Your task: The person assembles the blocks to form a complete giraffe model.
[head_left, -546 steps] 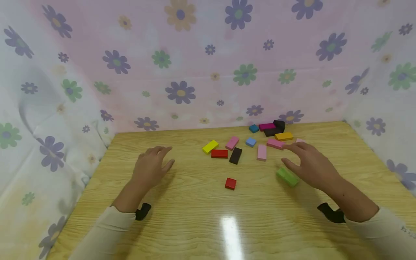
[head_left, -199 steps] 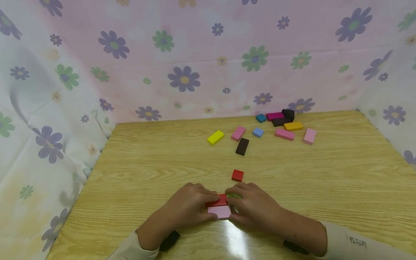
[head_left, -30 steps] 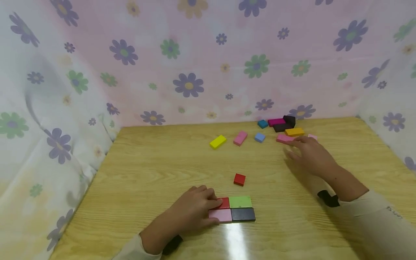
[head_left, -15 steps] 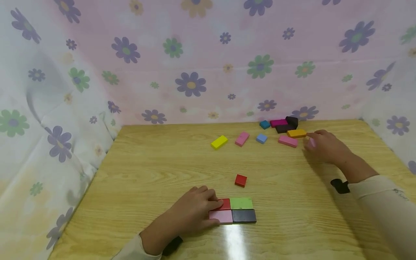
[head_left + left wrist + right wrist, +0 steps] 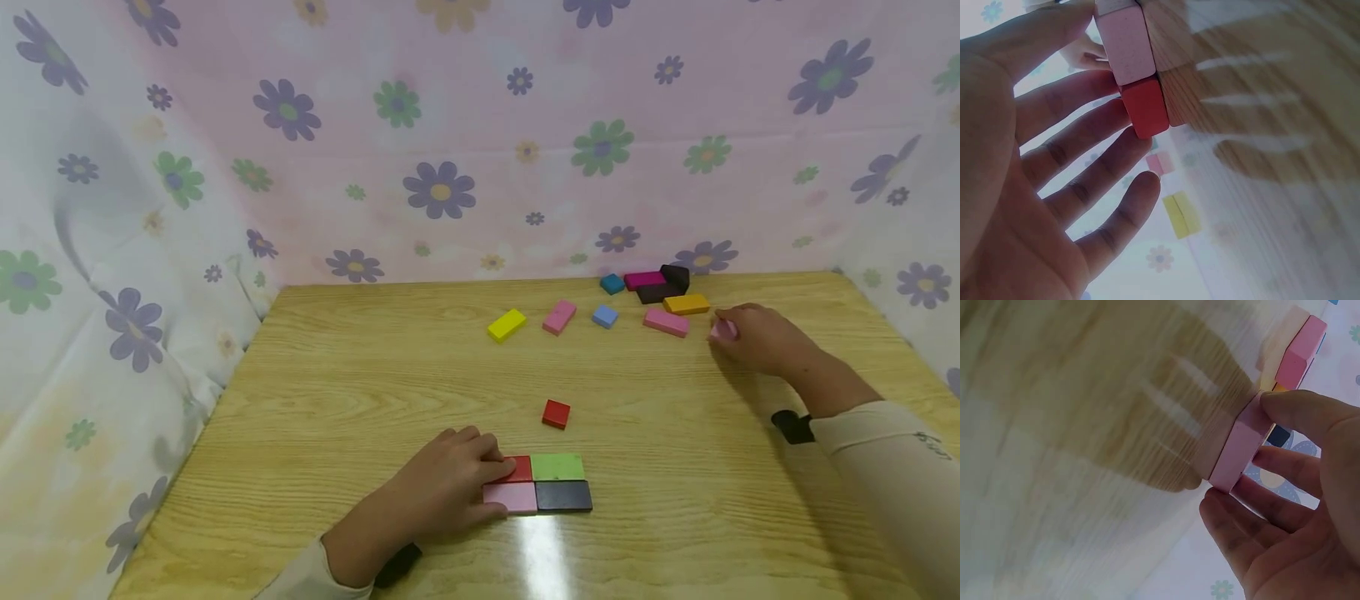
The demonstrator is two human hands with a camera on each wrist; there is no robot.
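My left hand (image 5: pixel 442 483) rests at the left end of a flat two-row group of blocks. Its index finger lies on the red block (image 5: pixel 521 469), and its thumb is at the near edge of the light pink block (image 5: pixel 512 497); in the left wrist view the fingers hold the ends of both. Against these lie a green block (image 5: pixel 557 467) and a black block (image 5: pixel 564 496). At the far right, my right hand (image 5: pixel 761 340) pinches another light pink block (image 5: pixel 1241 442) between thumb and fingers. That block looks in contact with the table or very near it.
A small red block (image 5: pixel 556 414) lies beyond the group. Farther back are yellow (image 5: pixel 507 325), pink (image 5: pixel 559 317), light blue (image 5: pixel 604 316), teal (image 5: pixel 612 284), magenta (image 5: pixel 643 281), deeper pink (image 5: pixel 666 322), orange (image 5: pixel 686 304) and black blocks (image 5: pixel 663 290). Flowered cloth (image 5: pixel 487 125) borders the table.
Over the last second my right hand moves right, past the deeper pink block, and takes hold of the light pink one. Earlier, the two-row group was assembled near me. My left hand stays put.
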